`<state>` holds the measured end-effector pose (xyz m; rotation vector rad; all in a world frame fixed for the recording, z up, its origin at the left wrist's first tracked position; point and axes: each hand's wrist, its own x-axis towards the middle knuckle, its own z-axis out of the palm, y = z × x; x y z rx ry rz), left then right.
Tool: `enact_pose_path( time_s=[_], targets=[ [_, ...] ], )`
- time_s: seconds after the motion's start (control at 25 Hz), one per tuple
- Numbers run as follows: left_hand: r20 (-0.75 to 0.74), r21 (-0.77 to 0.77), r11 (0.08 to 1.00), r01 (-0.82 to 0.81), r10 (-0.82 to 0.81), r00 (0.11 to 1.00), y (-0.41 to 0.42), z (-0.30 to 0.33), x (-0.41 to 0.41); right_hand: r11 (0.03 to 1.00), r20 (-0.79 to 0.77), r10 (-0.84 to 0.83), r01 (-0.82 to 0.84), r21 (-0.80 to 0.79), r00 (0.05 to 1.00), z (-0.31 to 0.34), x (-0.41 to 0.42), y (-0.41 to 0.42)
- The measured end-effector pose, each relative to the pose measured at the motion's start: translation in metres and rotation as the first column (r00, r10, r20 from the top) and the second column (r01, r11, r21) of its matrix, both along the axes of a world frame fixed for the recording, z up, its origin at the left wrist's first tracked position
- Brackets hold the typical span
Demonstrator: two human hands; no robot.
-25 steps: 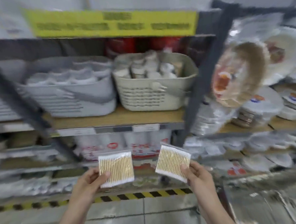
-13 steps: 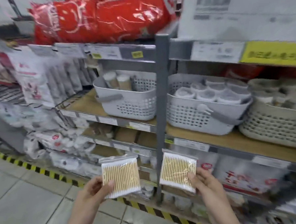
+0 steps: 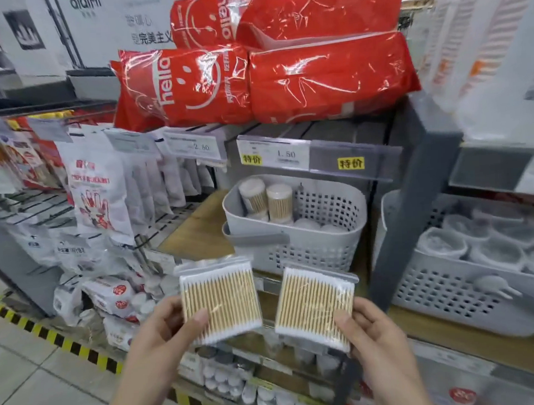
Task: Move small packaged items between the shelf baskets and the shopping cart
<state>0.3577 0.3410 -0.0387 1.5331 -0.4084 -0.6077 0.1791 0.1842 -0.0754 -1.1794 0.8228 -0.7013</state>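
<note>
Cotton-swab packets are sitting one in each of my hands, in front of the shelf, below and ahead of the white slotted basket (image 3: 295, 228) that holds round tubs of swabs (image 3: 279, 201).

From the head view, I am pinching the left packet (image 3: 220, 300) with my left hand (image 3: 170, 334), thumb lying across its lower left corner and the other fingers hidden behind it. My right hand (image 3: 371, 336) is gripping the right packet (image 3: 316, 305) the same way at its lower right corner, thumb on the front face. Both packets are facing me almost flat, the right one tilting a little clockwise, and they are near each other without touching.

I am judging that the step in hand is carrying these two to a basket; the cart is not in view. To do it well, I should be keeping each pinch near the corner firm, since the film wrap looks slippery, and lifting one hand at a time over the basket rim, clearing its grey handle (image 3: 255, 238). Both forearms are reaching up from the bottom edge, wrists fairly straight, palms turning inward.
</note>
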Motion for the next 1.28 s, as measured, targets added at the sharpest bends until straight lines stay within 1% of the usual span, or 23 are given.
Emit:
enact_pose_path(
  time_s=[0.16, 0.32, 0.48, 0.56, 0.64, 0.72, 0.8, 0.88, 0.92, 1.0, 1.04, 1.08, 1.12, 1.16, 1.24, 1.28],
  targets=[
    [0.14, -0.002, 0.998, 0.058, -0.057, 0.988, -0.037, 0.023, 0.046, 0.996, 0.028, -0.06, 0.062, -0.07, 0.998, 0.017, 0.043, -0.029],
    [0.268, -0.005, 0.995, 0.1, -0.095, 0.959, -0.076, 0.034, 0.087, 0.97, 0.027, -0.186, 0.188, -0.157, 0.982, 0.032, 0.064, -0.055],
    [0.317, -0.021, 0.98, 0.195, -0.179, 0.931, -0.116, 0.035, 0.113, 0.899, 0.025, -0.319, 0.311, -0.307, 0.947, 0.043, 0.076, -0.078],
    [0.352, -0.02, 0.968, 0.251, -0.228, 0.908, -0.133, 0.036, 0.125, 0.842, -0.005, -0.375, 0.338, -0.42, 0.927, 0.051, 0.083, -0.087],
    [0.393, -0.026, 0.954, 0.298, -0.265, 0.88, -0.149, 0.035, 0.139, 0.8, -0.064, -0.399, 0.313, -0.512, 0.915, 0.055, 0.093, -0.101],
    [0.44, -0.003, 0.934, 0.356, -0.319, 0.839, -0.163, 0.036, 0.151, 0.737, -0.17, -0.46, 0.268, -0.621, 0.872, 0.058, 0.103, -0.119],
    [0.535, 0.118, 0.924, 0.365, -0.369, 0.76, -0.176, 0.038, 0.16, 0.682, -0.33, -0.526, 0.157, -0.714, 0.784, 0.063, 0.11, -0.135],
    [0.612, 0.24, 0.902, 0.358, -0.427, 0.666, -0.189, 0.042, 0.165, 0.684, -0.434, -0.553, 0.089, -0.724, 0.712, 0.065, 0.115, -0.15],
    [0.614, 0.253, 0.892, 0.375, -0.447, 0.65, -0.196, 0.043, 0.167, 0.667, -0.432, -0.561, 0.078, -0.741, 0.706, 0.065, 0.119, -0.155],
    [0.61, 0.236, 0.869, 0.434, -0.48, 0.63, -0.21, 0.042, 0.171, 0.579, -0.365, -0.59, 0.062, -0.813, 0.72, 0.057, 0.124, -0.168],
    [0.623, 0.228, 0.857, 0.462, -0.494, 0.607, -0.216, 0.041, 0.171, 0.545, -0.35, -0.609, 0.056, -0.836, 0.711, 0.052, 0.126, -0.177],
    [0.642, 0.229, 0.841, 0.49, -0.509, 0.574, -0.221, 0.04, 0.172, 0.536, -0.363, -0.632, 0.048, -0.843, 0.685, 0.047, 0.13, -0.186],
    [0.662, 0.236, 0.835, 0.497, -0.513, 0.546, -0.226, 0.038, 0.173, 0.561, -0.412, -0.638, 0.026, -0.828, 0.65, 0.042, 0.135, -0.196],
    [0.677, 0.226, 0.838, 0.497, -0.501, 0.538, -0.231, 0.038, 0.173, 0.614, -0.495, -0.617, -0.02, -0.789, 0.611, 0.038, 0.14, -0.206],
    [0.663, 0.183, 0.843, 0.506, -0.486, 0.569, -0.238, 0.035, 0.176, 0.748, -0.716, -0.507, -0.168, -0.642, 0.479, 0.031, 0.149, -0.219],
    [0.648, 0.162, 0.84, 0.518, -0.487, 0.586, -0.24, 0.032, 0.178, 0.774, -0.781, -0.462, -0.238, -0.587, 0.421, 0.029, 0.152, -0.222]
  ],
)
